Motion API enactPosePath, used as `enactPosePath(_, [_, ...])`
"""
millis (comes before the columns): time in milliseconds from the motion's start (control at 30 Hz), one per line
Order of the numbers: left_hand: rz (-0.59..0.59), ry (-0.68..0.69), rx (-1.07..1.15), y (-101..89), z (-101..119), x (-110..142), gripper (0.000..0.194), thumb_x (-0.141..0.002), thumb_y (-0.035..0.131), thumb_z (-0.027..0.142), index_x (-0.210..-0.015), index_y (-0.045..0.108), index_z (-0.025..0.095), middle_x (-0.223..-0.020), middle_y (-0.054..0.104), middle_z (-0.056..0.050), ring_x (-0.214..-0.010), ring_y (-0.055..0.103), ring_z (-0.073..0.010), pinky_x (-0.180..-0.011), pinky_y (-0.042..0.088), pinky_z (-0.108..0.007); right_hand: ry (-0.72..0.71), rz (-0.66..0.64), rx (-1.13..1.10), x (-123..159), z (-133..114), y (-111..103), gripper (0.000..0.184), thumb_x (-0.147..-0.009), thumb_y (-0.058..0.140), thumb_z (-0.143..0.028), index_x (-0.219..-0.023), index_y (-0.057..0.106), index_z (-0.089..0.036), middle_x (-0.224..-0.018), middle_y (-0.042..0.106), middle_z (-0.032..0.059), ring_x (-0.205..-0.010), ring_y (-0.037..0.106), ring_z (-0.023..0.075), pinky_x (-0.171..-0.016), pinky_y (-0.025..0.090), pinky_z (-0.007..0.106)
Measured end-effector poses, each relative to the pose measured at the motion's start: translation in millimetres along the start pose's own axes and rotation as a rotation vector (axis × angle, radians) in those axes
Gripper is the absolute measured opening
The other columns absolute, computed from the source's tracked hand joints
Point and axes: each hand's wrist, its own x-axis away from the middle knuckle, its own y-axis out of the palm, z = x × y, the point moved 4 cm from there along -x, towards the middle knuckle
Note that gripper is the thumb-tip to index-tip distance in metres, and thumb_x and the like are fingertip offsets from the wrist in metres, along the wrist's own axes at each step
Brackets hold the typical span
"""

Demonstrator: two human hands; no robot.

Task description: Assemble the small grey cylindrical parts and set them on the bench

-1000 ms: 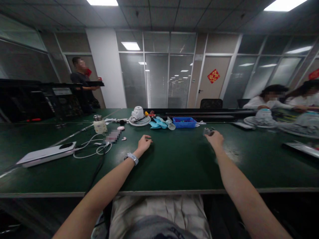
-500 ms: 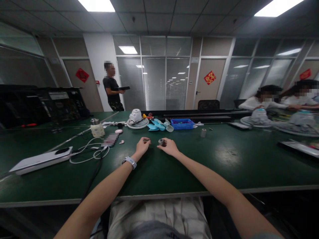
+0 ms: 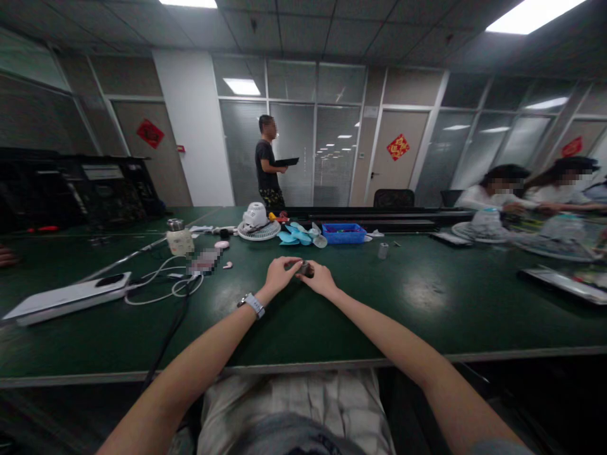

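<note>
A small grey metal cylinder (image 3: 306,269) is held upright just above the green table between the fingers of my right hand (image 3: 321,280). My left hand (image 3: 281,277), with a watch on its wrist, reaches in from the other side. Its thumb and fingertips are pinched together at the top of the cylinder; what they hold, if anything, is too small to make out. A second metal cylinder (image 3: 383,251) stands on the table to the right. Beyond my hands lie light blue fan blades (image 3: 296,234) and a blue plastic basket (image 3: 344,233) with small parts in it.
A white fan body with its grille (image 3: 258,224) sits at the back. To the left are a jar (image 3: 180,239), a long white device (image 3: 71,297) and looped white cables (image 3: 177,287). Behind the table a person (image 3: 269,163) carries a dark flat object. Other people sit at the right.
My left hand has moved right, and its fingertips now meet the cylinder in my right hand. The person behind the table has walked to the right. Some fingers now show at the far left edge.
</note>
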Motion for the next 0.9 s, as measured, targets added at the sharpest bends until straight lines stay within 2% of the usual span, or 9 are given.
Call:
enactPosePath(133, [-0.028, 0.014, -0.041, 4.1, 3, -5, 0.029, -0.085, 0.058, 0.04, -0.101, 0.075, 0.023, -0.098, 0.073, -0.005, -0.087, 0.062, -0.0203, -0.081, 0.046, -0.032, 0.011, -0.012, 0.019, 1, -2, -1, 0.038, -0.078, 0.072, -0.037, -0.113, 0.062, -0.024, -0.098, 0.072, 0.0036, -0.09, 0.068, 0.0196, -0.082, 0.051, 0.03])
enactPosePath(300, [0.001, -0.026, -0.025, 8.2, 4, -12, 0.027, -0.083, 0.062, 0.041, -0.095, 0.077, 0.022, -0.096, 0.074, -0.005, -0.09, 0.063, -0.0209, -0.082, 0.047, -0.031, 0.011, -0.014, 0.037, 3, -5, -3, 0.039, -0.079, 0.07, -0.037, -0.115, 0.061, -0.023, -0.1, 0.071, 0.0049, -0.092, 0.067, 0.0207, -0.082, 0.051, 0.031])
enactPosePath(433, [0.11, -0.027, 0.061, -2.7, 2, -13, 0.033, -0.084, 0.059, 0.044, -0.096, 0.076, 0.019, -0.098, 0.074, -0.007, -0.092, 0.064, -0.0201, -0.084, 0.047, -0.03, 0.015, -0.019, 0.035, 3, -5, -3, 0.04, -0.079, 0.071, -0.041, -0.113, 0.062, -0.023, -0.099, 0.071, 0.0055, -0.092, 0.067, 0.0212, -0.083, 0.051, 0.031])
enactPosePath(533, [0.137, -0.077, 0.049, -13.1, -11, -10, 0.036, -0.083, 0.059, 0.047, -0.098, 0.076, 0.02, -0.1, 0.074, -0.007, -0.09, 0.065, -0.0198, -0.08, 0.047, -0.028, 0.007, -0.014, 0.008, 3, -4, -3, 0.042, -0.079, 0.07, -0.044, -0.114, 0.062, -0.022, -0.1, 0.071, 0.0057, -0.092, 0.068, 0.0208, -0.084, 0.051, 0.031])
enactPosePath(600, [0.042, -0.136, -0.022, -14.1, -24, -6, 0.036, -0.082, 0.06, 0.048, -0.099, 0.076, 0.021, -0.095, 0.075, -0.006, -0.085, 0.065, -0.0201, -0.075, 0.048, -0.028, -0.002, -0.012, -0.014, 3, -3, -3, 0.043, -0.079, 0.07, -0.046, -0.115, 0.062, -0.022, -0.1, 0.071, 0.0057, -0.092, 0.068, 0.0203, -0.084, 0.051, 0.031])
enactPosePath(667, [-0.107, -0.195, -0.08, -10.3, -36, -2, 0.032, -0.081, 0.062, 0.045, -0.098, 0.077, 0.022, -0.089, 0.075, -0.005, -0.08, 0.066, -0.0198, -0.072, 0.047, -0.026, -0.008, -0.008, -0.033, 2, -3, -1, 0.043, -0.079, 0.069, -0.047, -0.113, 0.063, -0.021, -0.099, 0.072, 0.0059, -0.09, 0.068, 0.0199, -0.083, 0.052, 0.031])
enactPosePath(733, [-0.215, -0.205, -0.128, -5.8, -43, 1, 0.029, -0.081, 0.062, 0.042, -0.096, 0.077, 0.023, -0.09, 0.075, -0.004, -0.081, 0.067, -0.0197, -0.072, 0.047, -0.025, -0.013, -0.003, -0.051, 2, -2, 1, 0.041, -0.08, 0.068, -0.046, -0.111, 0.064, -0.02, -0.098, 0.072, 0.0058, -0.089, 0.068, 0.0194, -0.082, 0.052, 0.031])
enactPosePath(833, [-0.262, -0.173, -0.176, -1.4, -46, 1, 0.028, -0.081, 0.062, 0.041, -0.097, 0.077, 0.024, -0.095, 0.075, -0.003, -0.086, 0.067, -0.0195, -0.074, 0.047, -0.024, -0.008, -0.003, -0.087, -2, 2, 0, 0.036, -0.08, 0.068, -0.043, -0.109, 0.065, -0.021, -0.099, 0.072, 0.0046, -0.09, 0.068, 0.0183, -0.082, 0.052, 0.029])
enactPosePath(900, [-0.271, -0.163, -0.188, 0.2, -47, 1, 0.03, -0.081, 0.062, 0.043, -0.099, 0.077, 0.025, -0.096, 0.075, -0.004, -0.086, 0.067, -0.0193, -0.074, 0.047, -0.025, 0.028, 0.025, -0.084, -5, 11, -11, 0.034, -0.081, 0.068, -0.042, -0.108, 0.065, -0.021, -0.1, 0.072, 0.0045, -0.09, 0.068, 0.0181, -0.082, 0.052, 0.029])
